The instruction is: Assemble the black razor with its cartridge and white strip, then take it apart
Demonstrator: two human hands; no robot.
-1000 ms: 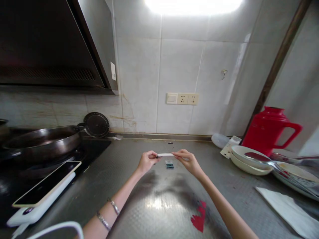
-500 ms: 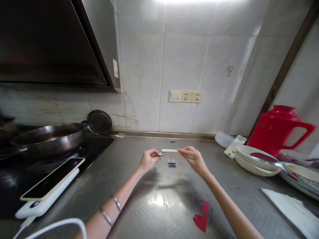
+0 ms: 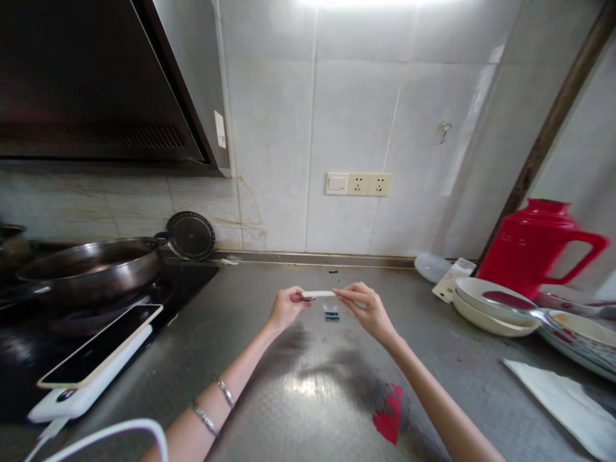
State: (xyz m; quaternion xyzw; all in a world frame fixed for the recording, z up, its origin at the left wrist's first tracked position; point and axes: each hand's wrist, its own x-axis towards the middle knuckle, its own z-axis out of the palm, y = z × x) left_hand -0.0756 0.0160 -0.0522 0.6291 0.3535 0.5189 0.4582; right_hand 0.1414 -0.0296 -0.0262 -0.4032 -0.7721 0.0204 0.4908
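Observation:
My right hand (image 3: 369,309) pinches the right end of a slim white stick (image 3: 321,294), which lies nearly level above the counter. At its other end, my left hand (image 3: 285,310) has its fingers closed on a small silver metal piece (image 3: 310,298). The stick's left end meets those fingertips, just over the metal piece; whether the two are joined I cannot tell. Below and between my hands, a small clear case with teal strips (image 3: 332,314) rests on the counter. Farther back lies a tiny dark piece (image 3: 333,271).
On the left are a stove with a steel pan (image 3: 96,266), and a phone (image 3: 101,346) on a white power bank with a cable. At right stand a red thermos jug (image 3: 534,250), stacked bowls (image 3: 495,314) and a white napkin (image 3: 561,401). The counter (image 3: 289,417) bears a red patch.
My right hand has moved left with the white stick, bringing its far end to my left fingertips over the metal piece. My left hand stays almost in place.

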